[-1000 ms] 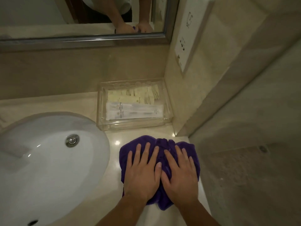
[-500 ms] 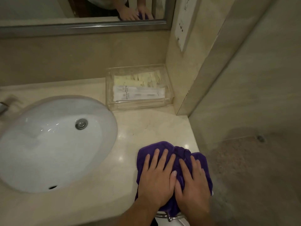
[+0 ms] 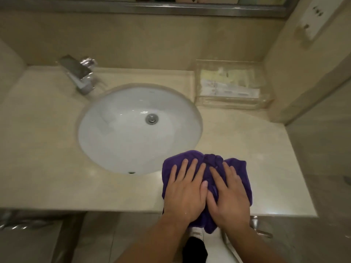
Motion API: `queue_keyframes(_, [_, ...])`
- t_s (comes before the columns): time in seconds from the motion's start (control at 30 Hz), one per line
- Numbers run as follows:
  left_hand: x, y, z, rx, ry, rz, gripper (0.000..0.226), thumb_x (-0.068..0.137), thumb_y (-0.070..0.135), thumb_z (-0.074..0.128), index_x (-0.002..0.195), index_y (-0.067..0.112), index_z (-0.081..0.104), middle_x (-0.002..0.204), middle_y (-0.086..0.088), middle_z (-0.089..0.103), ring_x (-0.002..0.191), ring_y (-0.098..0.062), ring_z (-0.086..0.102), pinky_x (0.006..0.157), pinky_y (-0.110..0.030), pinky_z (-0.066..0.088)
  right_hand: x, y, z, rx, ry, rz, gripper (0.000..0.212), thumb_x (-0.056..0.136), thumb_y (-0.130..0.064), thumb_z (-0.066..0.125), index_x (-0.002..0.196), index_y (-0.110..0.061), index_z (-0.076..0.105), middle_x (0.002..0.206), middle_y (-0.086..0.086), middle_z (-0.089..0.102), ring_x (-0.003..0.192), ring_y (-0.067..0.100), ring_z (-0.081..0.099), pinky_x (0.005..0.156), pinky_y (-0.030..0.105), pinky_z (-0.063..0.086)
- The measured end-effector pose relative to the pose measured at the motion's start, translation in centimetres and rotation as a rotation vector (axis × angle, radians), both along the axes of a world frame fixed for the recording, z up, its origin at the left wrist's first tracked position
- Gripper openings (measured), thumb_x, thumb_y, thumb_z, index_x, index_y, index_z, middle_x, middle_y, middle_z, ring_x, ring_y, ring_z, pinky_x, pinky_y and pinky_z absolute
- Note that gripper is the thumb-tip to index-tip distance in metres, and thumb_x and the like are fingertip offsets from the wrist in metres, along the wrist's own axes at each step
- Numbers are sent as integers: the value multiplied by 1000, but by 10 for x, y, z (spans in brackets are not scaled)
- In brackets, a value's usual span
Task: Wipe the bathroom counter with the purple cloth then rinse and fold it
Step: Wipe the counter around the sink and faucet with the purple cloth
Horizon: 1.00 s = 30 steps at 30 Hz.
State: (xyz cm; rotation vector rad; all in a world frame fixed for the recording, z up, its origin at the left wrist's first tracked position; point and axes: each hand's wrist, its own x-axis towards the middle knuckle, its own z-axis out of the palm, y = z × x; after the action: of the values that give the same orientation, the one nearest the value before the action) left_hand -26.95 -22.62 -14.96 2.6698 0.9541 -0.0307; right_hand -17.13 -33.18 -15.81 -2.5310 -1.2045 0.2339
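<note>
— Hands first: what are they doing?

— Left hand (image 3: 185, 188) and right hand (image 3: 228, 194) are both lying flat, palms down, fingers straight and slightly spread. They are sitting side by side with thumbs nearly meeting, pressing on the purple cloth (image 3: 240, 173) and gripping nothing.

— Where is the cloth lying, and which way is it running?

— It is lying bunched on the counter (image 3: 47, 168) at the near edge, to the right of the sink basin (image 3: 117, 141), with its far-left corner reaching the basin's rim. Its long axis is running left to right. A crumpled ridge is rising between the two hands, and the near part is drooping over the counter's front edge.

— And the surface around it?

— Pale beige stone, glossy, is catching small spots of light. A chrome faucet (image 3: 79, 74) is standing far left of the basin, angling towards the bowl, and the drain (image 3: 151, 118) is sitting near its middle. A clear tray (image 3: 231, 99) holding paper packets is resting in the far right corner. Beige walls are closing in at the far side and the right, a metal mirror frame (image 3: 171, 8) is running along the far wall, and a white wall plate (image 3: 313, 18) is hanging on the right one.
</note>
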Motion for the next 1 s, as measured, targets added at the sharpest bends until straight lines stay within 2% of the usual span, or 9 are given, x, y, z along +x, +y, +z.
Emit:
queue_keyframes(0.13, [-60, 27, -1, 9, 8, 89, 51, 102, 41, 27, 145, 26, 48, 148, 1, 51, 140, -22, 44, 118, -44, 24, -54, 36, 1, 27, -32, 58, 58, 93, -49, 40, 143, -23, 53, 156, 13, 40, 143, 34, 37, 114, 49, 36])
queue_keyframes(0.3, [-139, 66, -3, 10, 43, 206, 57, 104, 42, 11, 145, 26, 49, 147, 3, 52, 140, -20, 44, 113, -43, 19, -125, 88, -1, 2, -56, 181, 58, 92, -48, 40, 141, -22, 56, 154, 13, 42, 143, 34, 39, 115, 48, 35])
queue_keyframes(0.43, [-200, 99, -5, 16, 25, 312, 57, 102, 43, 13, 149, 29, 42, 154, 7, 43, 145, -16, 35, 121, -41, 20, -180, 132, 1, -25, -75, 274, 57, 92, -47, 39, 138, -20, 59, 150, 13, 48, 138, 34, 46, 112, 46, 36])
queue_keyframes(0.6, [-260, 137, -9, 49, 48, 411, 53, 102, 41, 20, 147, 29, 46, 152, 4, 46, 142, -18, 40, 115, -41, 18, -235, 180, 3, -23, -119, 368, 57, 91, -49, 38, 136, -22, 61, 147, 12, 52, 135, 33, 50, 109, 45, 36])
queue_keyframes(0.87, [-273, 147, -12, 78, 54, 448, 54, 102, 42, 20, 148, 29, 43, 154, 3, 43, 144, -20, 36, 119, -44, 21, -244, 192, -5, -5, -139, 414, 55, 94, -50, 39, 140, -25, 55, 151, 10, 48, 139, 30, 45, 113, 42, 33])
queue_keyframes(1.0, [-266, 143, -8, 96, 100, 451, 55, 102, 42, 18, 147, 26, 46, 151, -2, 47, 141, -25, 42, 117, -45, 21, -236, 187, -4, 16, -108, 445, 54, 95, -50, 40, 142, -26, 53, 151, 8, 48, 139, 28, 46, 113, 42, 32])
